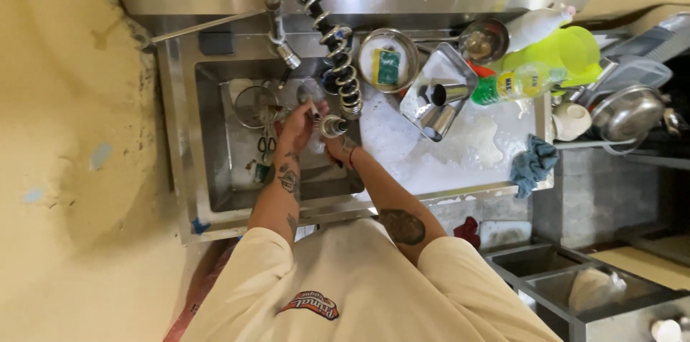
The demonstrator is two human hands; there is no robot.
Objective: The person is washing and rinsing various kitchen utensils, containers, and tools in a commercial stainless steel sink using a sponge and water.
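Note:
I stand at a stainless steel sink (185, 133), both hands over its basin. My left hand (296, 128) grips a metal spoon (310, 94), its bowl pointing away from me. My right hand (339, 148) is just beside it, fingers curled, right under the spray head (332, 126) of the coiled spring faucet (338, 54). Whatever the right hand holds is hidden. Both tattooed forearms reach in from the bottom of the view.
A wire strainer (254, 105) and scissors (267, 144) lie in the basin. The foamy drainboard (431, 155) carries a metal bowl with a green sponge (388, 60), a tray of steel cups (438, 94), a green soap bottle (514, 83) and a blue cloth (535, 162). A pot lid (629, 112) sits right.

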